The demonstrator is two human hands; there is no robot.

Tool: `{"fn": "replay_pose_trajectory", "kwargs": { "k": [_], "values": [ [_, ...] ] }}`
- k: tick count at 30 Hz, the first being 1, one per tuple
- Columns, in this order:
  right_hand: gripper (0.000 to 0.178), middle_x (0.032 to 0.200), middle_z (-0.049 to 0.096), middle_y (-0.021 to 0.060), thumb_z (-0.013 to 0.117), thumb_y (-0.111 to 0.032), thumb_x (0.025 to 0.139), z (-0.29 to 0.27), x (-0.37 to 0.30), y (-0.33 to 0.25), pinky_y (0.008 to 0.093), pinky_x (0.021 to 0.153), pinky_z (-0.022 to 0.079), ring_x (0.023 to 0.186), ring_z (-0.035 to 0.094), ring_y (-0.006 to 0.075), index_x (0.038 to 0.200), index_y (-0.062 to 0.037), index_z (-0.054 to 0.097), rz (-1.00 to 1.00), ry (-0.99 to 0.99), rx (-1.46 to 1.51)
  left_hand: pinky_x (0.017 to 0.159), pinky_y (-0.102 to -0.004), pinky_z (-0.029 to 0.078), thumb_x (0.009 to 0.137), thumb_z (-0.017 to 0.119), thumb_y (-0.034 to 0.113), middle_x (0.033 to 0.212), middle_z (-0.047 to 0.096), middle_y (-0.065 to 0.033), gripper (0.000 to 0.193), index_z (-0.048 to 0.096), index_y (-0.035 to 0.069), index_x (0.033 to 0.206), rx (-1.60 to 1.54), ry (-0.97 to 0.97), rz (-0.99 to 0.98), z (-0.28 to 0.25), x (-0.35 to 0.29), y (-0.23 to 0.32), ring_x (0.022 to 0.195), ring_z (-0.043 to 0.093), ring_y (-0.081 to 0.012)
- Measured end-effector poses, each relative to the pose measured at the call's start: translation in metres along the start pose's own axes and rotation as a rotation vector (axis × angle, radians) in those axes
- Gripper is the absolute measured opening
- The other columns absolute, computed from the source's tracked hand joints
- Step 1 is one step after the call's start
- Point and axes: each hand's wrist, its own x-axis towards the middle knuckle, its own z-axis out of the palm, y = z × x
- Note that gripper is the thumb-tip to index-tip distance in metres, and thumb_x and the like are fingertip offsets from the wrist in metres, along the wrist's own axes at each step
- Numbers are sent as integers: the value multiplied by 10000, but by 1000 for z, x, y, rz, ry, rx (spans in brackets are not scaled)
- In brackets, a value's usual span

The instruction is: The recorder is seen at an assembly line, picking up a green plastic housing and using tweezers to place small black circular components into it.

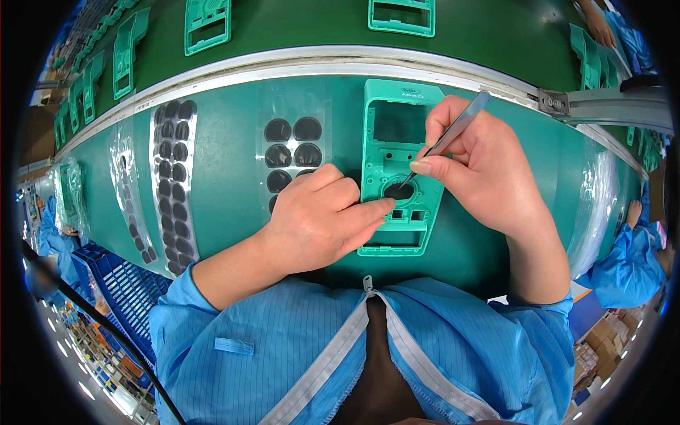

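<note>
And here the right hand [489, 163] has the metal tweezers [462, 124] pinched between thumb and fingers, slanting down to the left, points right at a black disc [407, 193]! That disc sits at the round opening of a green housing [397, 90], which lies on the green worktop [227, 142] in front of the person. Over comes the left hand [319, 216], index finger stretched out, its tip at the disc's lower edge, the other fingers curled; whether they grip the housing, one cannot tell. Just left, partly under that hand, a clear sheet [320, 106] carries more black discs in pairs. Farther left lies a long silvery strip [173, 166], dotted with dark discs too. And beyond the metal rail [283, 65], more green housings [225, 35] stand on the dark green surface [297, 28]!
</note>
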Motion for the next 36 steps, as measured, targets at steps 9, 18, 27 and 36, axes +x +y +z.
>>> {"fn": "replay_pose_trajectory", "kwargs": {
  "k": [9,18,27,36],
  "values": [
    [220,785,564,24,623,81,826,-2,0,-4,220,667,473,760,587,63,906,-34,454,39,-60,-61,531,-294,397,588,770,91,675,476,9,404,724,150,985,19,-32,-8,0,0,1,600,449,-177],
    [221,787,547,18,629,85,820,-1,0,-4,220,665,472,761,585,64,901,-29,457,14,-47,-101,542,-294,410,610,748,91,716,512,6,403,717,148,1007,47,-77,-22,-1,1,3,617,459,-182],
    [218,794,531,19,624,95,816,-1,0,-3,229,661,474,760,588,71,899,-24,461,9,-46,-107,550,-291,416,617,731,85,771,548,6,441,709,156,1051,81,-96,-16,-1,2,4,628,465,-184],
    [210,809,524,20,617,104,814,1,0,-2,237,661,480,758,586,74,897,-15,465,13,-46,-104,547,-290,415,609,729,84,742,510,6,466,705,166,1067,100,-92,-19,-1,1,6,625,455,-185]
  ]
}}
